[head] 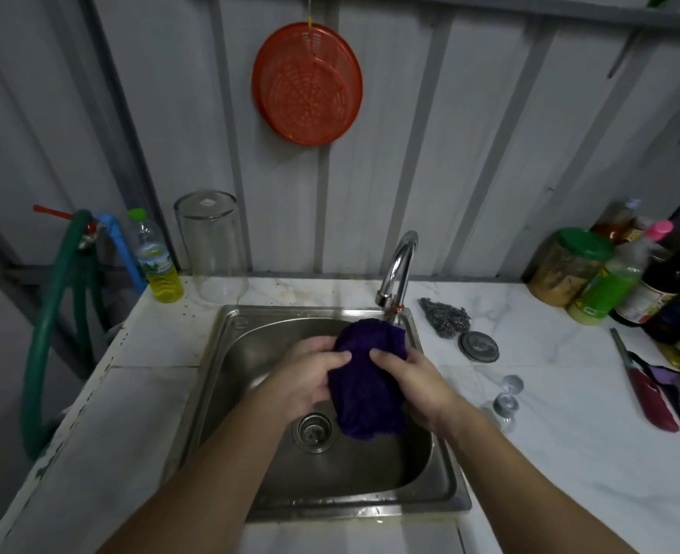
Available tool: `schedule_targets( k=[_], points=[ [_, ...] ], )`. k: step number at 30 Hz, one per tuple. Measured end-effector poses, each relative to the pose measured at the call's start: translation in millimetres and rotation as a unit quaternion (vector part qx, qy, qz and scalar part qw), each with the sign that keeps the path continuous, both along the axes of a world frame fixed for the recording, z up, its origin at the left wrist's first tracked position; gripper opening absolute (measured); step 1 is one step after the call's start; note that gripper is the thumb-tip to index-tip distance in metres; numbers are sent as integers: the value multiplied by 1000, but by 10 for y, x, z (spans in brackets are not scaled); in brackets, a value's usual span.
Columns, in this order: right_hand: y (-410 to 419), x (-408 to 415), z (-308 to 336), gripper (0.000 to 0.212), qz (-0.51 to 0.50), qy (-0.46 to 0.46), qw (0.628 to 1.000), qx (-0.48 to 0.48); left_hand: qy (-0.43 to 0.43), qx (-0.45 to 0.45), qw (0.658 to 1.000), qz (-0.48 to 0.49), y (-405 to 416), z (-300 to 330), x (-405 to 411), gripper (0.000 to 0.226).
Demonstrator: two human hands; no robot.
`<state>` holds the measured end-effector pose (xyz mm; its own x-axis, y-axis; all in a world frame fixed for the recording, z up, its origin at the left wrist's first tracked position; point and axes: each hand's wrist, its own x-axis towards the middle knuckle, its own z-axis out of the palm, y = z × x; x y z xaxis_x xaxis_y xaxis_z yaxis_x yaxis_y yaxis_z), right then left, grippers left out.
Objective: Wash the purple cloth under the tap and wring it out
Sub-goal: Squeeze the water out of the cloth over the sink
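Observation:
The purple cloth (364, 377) is bunched into a dark wad over the steel sink (250, 509). Its top end sits right under the spout of the curved chrome tap (398, 269). My left hand (310, 377) grips the cloth's left side, thumb on its front. Gripping the right side, my right hand (414, 377) has its thumb pressed next to the left one. The lower end of the cloth hangs down just right of the drain (313, 427). Whether water runs from the tap is hard to tell.
A steel wool scourer (446, 317) and a round sink plug (479, 346) lie right of the tap. Bottles and jars (610, 273) crowd the far right, with a red-handled knife (646, 389) in front. A clear jar (210, 245), a yellow-liquid bottle (156, 261) and a green hose (50, 325) stand left.

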<state>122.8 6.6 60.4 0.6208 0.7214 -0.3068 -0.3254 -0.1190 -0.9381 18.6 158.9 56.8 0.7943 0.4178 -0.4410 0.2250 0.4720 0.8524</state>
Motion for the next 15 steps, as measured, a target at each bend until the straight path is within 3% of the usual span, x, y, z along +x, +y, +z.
schedule_targets(
  k=[3,6,8,15],
  points=[
    [-257,-10,87,46,60,-36,997,-27,-25,-34,999,34,-160,-27,-59,24],
    [-455,-102,107,33,12,5,1000,-9,-35,-60,995,73,-352,-37,-97,22],
    [-557,-161,92,22,-39,-17,999,-17,-44,-79,993,78,-479,-29,-104,25],
    [-1080,-81,107,11,-55,-147,971,-178,-7,-125,992,37,-1062,-111,-108,33]
  ],
)
